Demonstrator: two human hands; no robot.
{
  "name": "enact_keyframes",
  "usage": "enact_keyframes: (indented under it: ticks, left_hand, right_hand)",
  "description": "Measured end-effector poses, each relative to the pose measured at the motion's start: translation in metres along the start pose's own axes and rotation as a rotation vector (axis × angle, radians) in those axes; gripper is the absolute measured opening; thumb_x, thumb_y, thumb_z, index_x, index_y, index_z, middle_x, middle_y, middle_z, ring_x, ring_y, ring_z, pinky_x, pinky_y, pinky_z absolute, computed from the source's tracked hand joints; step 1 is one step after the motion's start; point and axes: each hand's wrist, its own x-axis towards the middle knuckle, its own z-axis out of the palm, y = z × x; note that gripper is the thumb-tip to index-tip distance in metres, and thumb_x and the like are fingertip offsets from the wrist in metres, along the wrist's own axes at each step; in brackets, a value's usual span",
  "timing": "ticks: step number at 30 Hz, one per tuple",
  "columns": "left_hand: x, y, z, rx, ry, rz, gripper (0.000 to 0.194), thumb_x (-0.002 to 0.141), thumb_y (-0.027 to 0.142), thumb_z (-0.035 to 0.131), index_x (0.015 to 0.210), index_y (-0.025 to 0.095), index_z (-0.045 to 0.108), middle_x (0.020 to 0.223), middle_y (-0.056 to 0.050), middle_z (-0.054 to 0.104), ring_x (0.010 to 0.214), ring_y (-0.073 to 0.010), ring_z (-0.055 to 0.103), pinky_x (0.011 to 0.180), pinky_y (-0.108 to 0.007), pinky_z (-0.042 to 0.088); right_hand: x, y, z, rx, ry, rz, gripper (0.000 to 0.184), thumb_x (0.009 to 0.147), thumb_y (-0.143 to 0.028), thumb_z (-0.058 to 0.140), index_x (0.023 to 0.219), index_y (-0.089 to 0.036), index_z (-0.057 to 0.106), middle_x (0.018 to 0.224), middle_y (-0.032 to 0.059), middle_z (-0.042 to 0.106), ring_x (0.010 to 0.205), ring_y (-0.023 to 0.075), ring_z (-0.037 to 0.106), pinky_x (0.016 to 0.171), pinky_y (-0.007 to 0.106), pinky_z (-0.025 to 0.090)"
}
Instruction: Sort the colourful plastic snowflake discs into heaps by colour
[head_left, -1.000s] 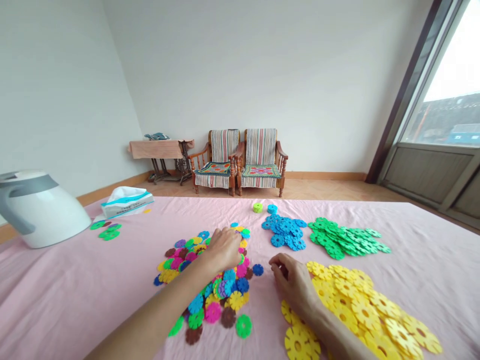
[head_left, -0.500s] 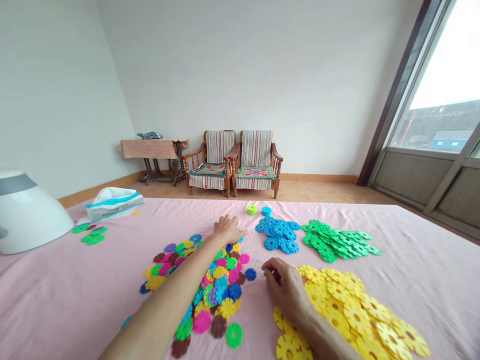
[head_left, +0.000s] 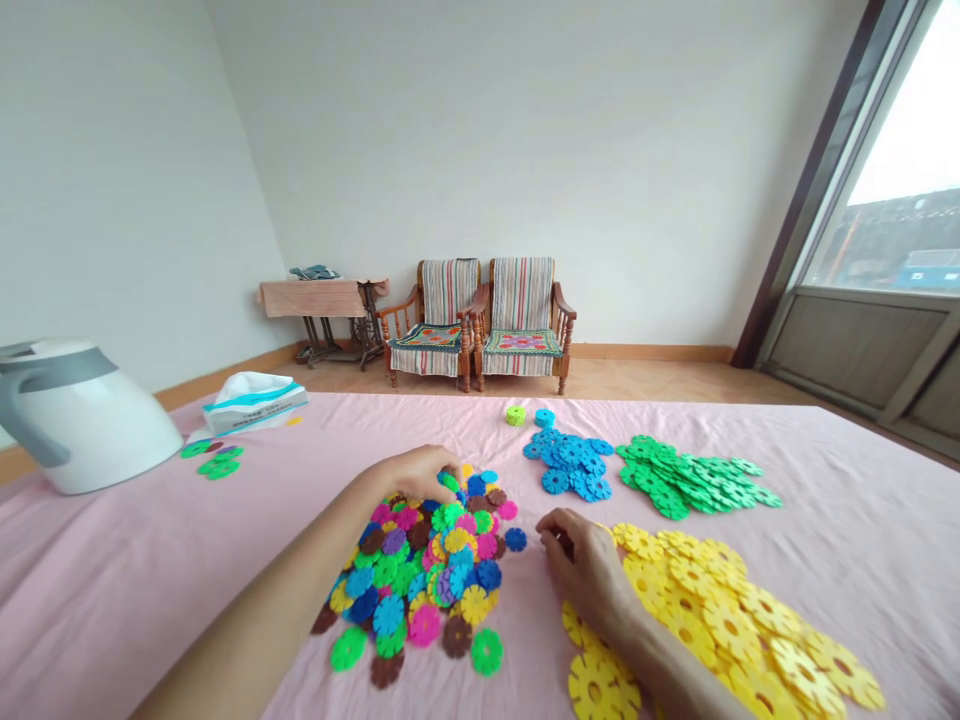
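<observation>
My left hand [head_left: 426,472] reaches over the far part of a mixed-colour pile of notched plastic flower discs [head_left: 405,570]. Its fingers curl down and close around a green disc [head_left: 449,482], which shows at the fingertips. My right hand [head_left: 583,556] rests on the cloth between that pile and a heap of larger yellow discs [head_left: 705,600]. Its fingers are curled together, and whatever may be inside them is hidden. A single dark blue disc [head_left: 515,540] lies just left of the right hand.
Beyond lie blue discs [head_left: 574,462], green discs [head_left: 690,475], a lime stack [head_left: 515,415] and a small blue stack [head_left: 545,418]. At left stand a white kettle [head_left: 97,420] and a tissue pack [head_left: 255,402], near a few loose discs [head_left: 223,462]. Pink cloth [head_left: 225,560] covers the table.
My left hand has drawn back from the pile's far edge and curled its fingers onto a green disc. The view has turned slightly left. The right hand stays beside the yellow heap.
</observation>
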Motion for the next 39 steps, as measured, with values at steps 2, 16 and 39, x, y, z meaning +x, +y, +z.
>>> enact_keyframes:
  ticks: [2, 16, 39]
  left_hand:
    - [-0.010, -0.001, -0.007, -0.045, 0.007, 0.066, 0.016, 0.064, 0.028, 0.064, 0.077, 0.019, 0.069, 0.070, 0.003, 0.068, 0.064, -0.0137, 0.058, 0.059, -0.019, 0.039]
    - [0.029, 0.068, 0.052, 0.022, 0.272, 0.172, 0.027, 0.068, 0.035, 0.064, 0.089, 0.019, 0.060, 0.093, -0.005, 0.059, 0.091, -0.0217, 0.053, 0.078, -0.028, 0.041]
    - [-0.082, -0.085, 0.047, -0.054, 0.513, -0.458, 0.025, 0.079, 0.029, 0.048, 0.095, 0.017, 0.062, 0.104, -0.011, 0.063, 0.099, -0.0239, 0.055, 0.089, -0.033, 0.038]
  right_hand:
    - [0.000, -0.001, 0.000, -0.003, -0.007, 0.008, 0.017, 0.079, -0.019, 0.043, 0.077, -0.019, 0.060, 0.069, 0.0005, 0.061, 0.058, 0.0130, 0.051, 0.055, 0.022, 0.035]
    - [-0.002, 0.000, -0.001, 0.006, -0.010, -0.028, 0.018, 0.080, -0.019, 0.042, 0.077, -0.018, 0.060, 0.067, 0.0006, 0.060, 0.058, 0.0129, 0.052, 0.055, 0.023, 0.035]
    - [-0.003, 0.001, 0.000, -0.031, -0.042, -0.041, 0.020, 0.080, -0.022, 0.039, 0.077, -0.019, 0.059, 0.071, 0.0025, 0.062, 0.064, 0.0161, 0.056, 0.058, 0.025, 0.038]
